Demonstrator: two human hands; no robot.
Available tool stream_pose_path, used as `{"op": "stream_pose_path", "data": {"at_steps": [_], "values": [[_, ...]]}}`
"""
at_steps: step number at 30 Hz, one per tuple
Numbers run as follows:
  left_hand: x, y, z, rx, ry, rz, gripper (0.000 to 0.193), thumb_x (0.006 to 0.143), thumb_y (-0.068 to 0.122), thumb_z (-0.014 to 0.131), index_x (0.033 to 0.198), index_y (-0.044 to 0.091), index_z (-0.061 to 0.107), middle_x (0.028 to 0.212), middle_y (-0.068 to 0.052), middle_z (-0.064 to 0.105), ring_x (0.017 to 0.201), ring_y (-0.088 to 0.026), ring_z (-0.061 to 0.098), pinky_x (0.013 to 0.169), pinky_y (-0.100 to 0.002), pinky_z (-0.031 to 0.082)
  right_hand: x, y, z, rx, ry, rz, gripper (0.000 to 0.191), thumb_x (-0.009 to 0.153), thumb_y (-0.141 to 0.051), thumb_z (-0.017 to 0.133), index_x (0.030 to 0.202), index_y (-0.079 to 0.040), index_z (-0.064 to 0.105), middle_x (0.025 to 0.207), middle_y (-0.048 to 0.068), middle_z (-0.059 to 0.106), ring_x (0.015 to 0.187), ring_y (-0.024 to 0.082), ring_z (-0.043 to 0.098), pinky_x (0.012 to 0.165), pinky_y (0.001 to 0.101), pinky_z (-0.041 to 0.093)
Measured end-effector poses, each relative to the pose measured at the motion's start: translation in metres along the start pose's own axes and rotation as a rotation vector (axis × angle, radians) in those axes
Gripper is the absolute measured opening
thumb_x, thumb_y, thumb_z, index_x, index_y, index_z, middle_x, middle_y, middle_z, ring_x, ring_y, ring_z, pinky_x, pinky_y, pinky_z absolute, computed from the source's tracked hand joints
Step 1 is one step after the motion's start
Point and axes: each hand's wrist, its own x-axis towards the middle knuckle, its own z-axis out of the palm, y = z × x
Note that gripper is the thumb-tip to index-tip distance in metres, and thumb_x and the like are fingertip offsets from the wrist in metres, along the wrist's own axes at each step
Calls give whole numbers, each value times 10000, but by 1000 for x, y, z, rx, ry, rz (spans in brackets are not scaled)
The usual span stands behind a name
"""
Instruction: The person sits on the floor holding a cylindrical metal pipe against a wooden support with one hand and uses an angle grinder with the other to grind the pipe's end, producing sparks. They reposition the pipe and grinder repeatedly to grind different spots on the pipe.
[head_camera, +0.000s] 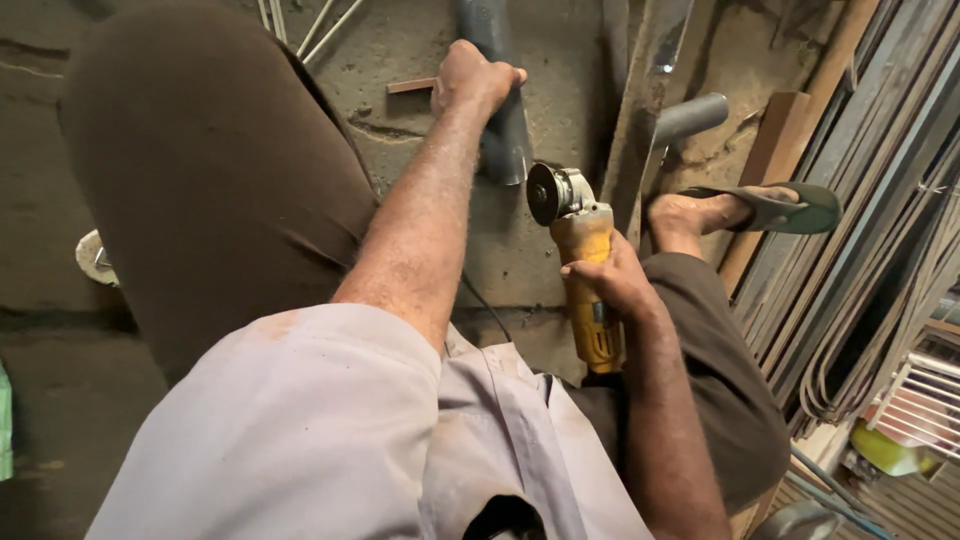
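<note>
Yellow angle grinder (583, 270) clamped in our right hand (612, 280), fingers wrapped round body, disc just right of grey pipe (503, 110) end. Our left hand (470, 78) closed over pipe, pressing it to concrete floor (420, 40). We judge: pipe steadied, cut being lined up; disc needs square approach, firm hold. Our sandalled foot (735, 212) farther right of pipe.

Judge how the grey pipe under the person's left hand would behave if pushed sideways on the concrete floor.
The grey pipe looks round and rigid, so it would probably roll rather than bend. The left hand gripping it likely stops that. Its metallic look suggests some weight.
</note>
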Motion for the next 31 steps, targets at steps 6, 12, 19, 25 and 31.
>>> {"op": "stream_pose_path", "data": {"at_steps": [6,12,19,25,31], "values": [[-1,2,-1,4,-7,-1,615,701,399,892,1197,127,649,1212,-87,721,1161,-268,676,1005,-435,504,0,-1,-1,-61,49,36,644,725,-82,803,1303,-24,525,1113,58,667,1004,167,641,871,330,546],[-2,1,0,-10,-5,8,588,713,381,888,1182,114,655,1182,-87,734,1123,-252,694,974,-432,517,-1,-4,0,-73,54,50,662,724,-82,811,1315,-14,520,1133,72,673,1025,174,644,892,329,543],[-1,3,2,-13,-3,-5,601,712,374,894,1190,107,647,1153,-88,740,1084,-234,710,956,-429,523,0,-3,-1,-51,51,45,686,716,-88,814,1326,-9,512,1155,75,668,1052,178,640,914,332,536],[-1,1,2,-11,-1,-1,613,705,376,904,1190,107,643,1146,-90,731,1071,-244,705,951,-433,519,3,1,-2,-53,42,45,681,708,-88,818,1318,-20,523,1156,76,678,1050,178,650,904,336,544],[0,1,4,-24,-7,3,616,705,373,895,1199,105,640,1138,-86,748,1064,-238,723,942,-422,536,2,2,-4,-99,49,54,671,731,-86,816,1326,-22,513,1158,81,675,1054,181,649,908,337,543]]}}
